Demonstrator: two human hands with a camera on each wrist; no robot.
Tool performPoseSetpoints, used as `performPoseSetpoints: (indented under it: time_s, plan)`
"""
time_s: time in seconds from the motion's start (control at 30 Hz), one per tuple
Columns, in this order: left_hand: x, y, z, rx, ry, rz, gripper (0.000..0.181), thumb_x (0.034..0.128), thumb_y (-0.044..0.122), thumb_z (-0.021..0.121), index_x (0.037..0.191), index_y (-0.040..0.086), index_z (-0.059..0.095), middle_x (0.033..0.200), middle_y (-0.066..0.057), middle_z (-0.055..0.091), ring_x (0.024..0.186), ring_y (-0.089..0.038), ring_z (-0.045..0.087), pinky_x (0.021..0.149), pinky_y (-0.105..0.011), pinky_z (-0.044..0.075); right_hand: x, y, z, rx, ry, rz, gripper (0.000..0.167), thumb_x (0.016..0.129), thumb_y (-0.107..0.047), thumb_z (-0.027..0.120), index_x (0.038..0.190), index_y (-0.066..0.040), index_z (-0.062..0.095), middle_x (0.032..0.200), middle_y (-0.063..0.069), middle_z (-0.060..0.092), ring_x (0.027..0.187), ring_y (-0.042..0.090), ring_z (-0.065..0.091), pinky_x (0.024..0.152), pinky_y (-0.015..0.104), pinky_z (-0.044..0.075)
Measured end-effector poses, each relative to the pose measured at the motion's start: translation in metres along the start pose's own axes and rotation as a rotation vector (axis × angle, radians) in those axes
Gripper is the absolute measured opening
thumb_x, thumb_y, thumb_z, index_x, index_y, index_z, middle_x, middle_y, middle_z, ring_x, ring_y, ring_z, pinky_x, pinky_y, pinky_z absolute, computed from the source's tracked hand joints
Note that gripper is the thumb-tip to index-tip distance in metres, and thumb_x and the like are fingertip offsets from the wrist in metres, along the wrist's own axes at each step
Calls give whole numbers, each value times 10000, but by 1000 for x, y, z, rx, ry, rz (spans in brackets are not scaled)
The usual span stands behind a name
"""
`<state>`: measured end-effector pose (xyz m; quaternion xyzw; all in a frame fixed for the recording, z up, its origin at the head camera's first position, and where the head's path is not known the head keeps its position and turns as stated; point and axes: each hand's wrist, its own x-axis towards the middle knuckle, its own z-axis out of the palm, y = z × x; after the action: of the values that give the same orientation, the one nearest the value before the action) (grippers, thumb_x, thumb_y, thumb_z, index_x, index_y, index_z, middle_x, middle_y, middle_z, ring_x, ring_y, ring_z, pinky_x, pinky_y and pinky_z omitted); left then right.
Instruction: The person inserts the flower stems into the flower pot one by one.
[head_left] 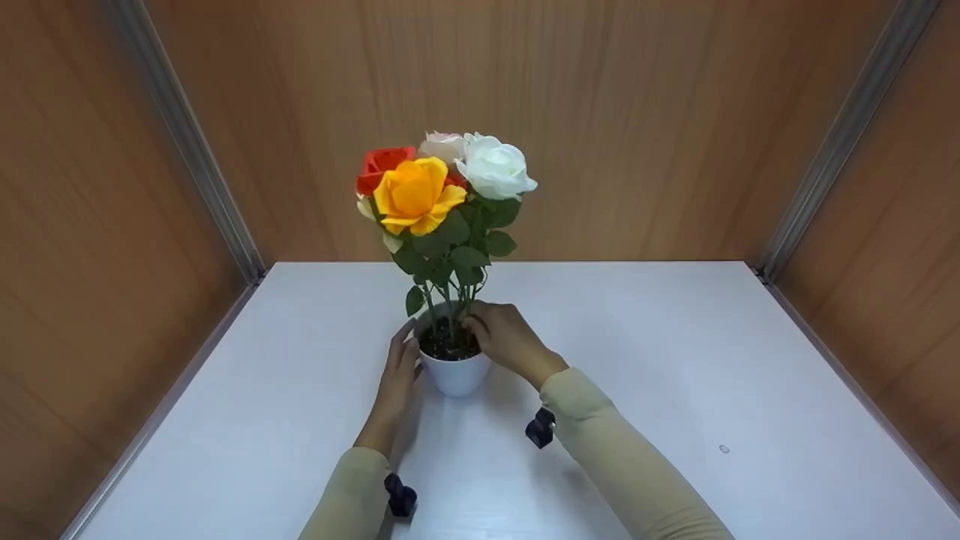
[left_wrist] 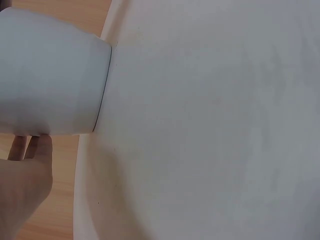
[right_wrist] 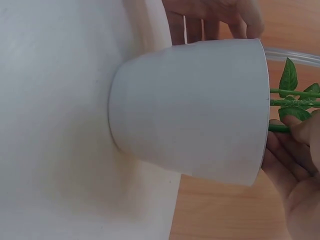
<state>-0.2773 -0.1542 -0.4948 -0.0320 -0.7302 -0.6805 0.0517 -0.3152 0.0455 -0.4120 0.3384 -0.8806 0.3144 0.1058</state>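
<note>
A white flower pot [head_left: 456, 377] stands upright on the white table, filled with dark soil [head_left: 442, 346]. Artificial roses rise from it: an orange rose [head_left: 415, 193], a white rose [head_left: 496, 166], a red rose [head_left: 382, 169] and paler ones behind, above green leaves [head_left: 469, 259]. My left hand [head_left: 397, 375] rests against the pot's left side, fingers extended; the left wrist view shows its fingertips [left_wrist: 44, 142] touching the pot wall. Over the right rim, my right hand [head_left: 514, 337] pinches a green stem [right_wrist: 278, 128] between thumb and fingers, just above the pot.
The white table [head_left: 637, 360] extends around the pot. Wooden panels [head_left: 637, 135] enclose its back and sides, with metal strips at the corners. A small ring-like mark [head_left: 724, 448] lies at the right. Dark wrist cameras [head_left: 540, 429] hang below both sleeves.
</note>
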Motion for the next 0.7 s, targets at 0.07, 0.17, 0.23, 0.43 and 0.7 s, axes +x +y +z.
performPoseSetpoints:
  time_s: [0.07, 0.17, 0.23, 0.43, 0.7]
  plan:
    - [0, -1, 0, 8, 0, 0, 555, 1104, 435, 287, 1602, 209, 192, 1626, -135, 240, 1479, -350, 259, 1184, -517, 273, 0, 0, 0, 2, -11, 6, 140, 1047, -107, 545, 1038, -36, 666, 867, 68, 684, 754, 153, 560, 732, 353, 545]
    - [-1, -2, 1, 10, -2, 0, 551, 1106, 425, 283, 1601, 201, 194, 1627, -136, 238, 1477, -352, 265, 1180, -515, 284, 0, 2, 1, -8, 3, 5, 138, 1046, -115, 549, 1049, -40, 664, 884, 53, 686, 766, 156, 574, 737, 358, 554]
    - [-1, -2, 2, 11, -6, -2, 551, 1104, 434, 279, 1600, 206, 198, 1630, -127, 233, 1475, -353, 270, 1179, -512, 288, -1, 5, 2, -17, 31, -6, 125, 1041, -116, 561, 1039, -43, 663, 858, 48, 676, 747, 154, 565, 716, 352, 547]
    - [0, -3, 2, 13, -5, 8, 552, 1104, 434, 289, 1596, 199, 208, 1632, -132, 218, 1475, -363, 261, 1175, -529, 287, -1, 12, 3, -20, 104, -52, 123, 1016, -127, 616, 922, -51, 633, 733, 20, 594, 659, 137, 504, 612, 304, 494]
    - [0, -1, 2, 5, -13, 6, 555, 1107, 426, 278, 1600, 184, 195, 1644, -124, 188, 1486, -351, 240, 1179, -522, 279, -1, 10, 2, -28, 60, 5, 137, 1025, -154, 606, 1016, -66, 711, 763, -13, 634, 677, 112, 530, 643, 271, 512]
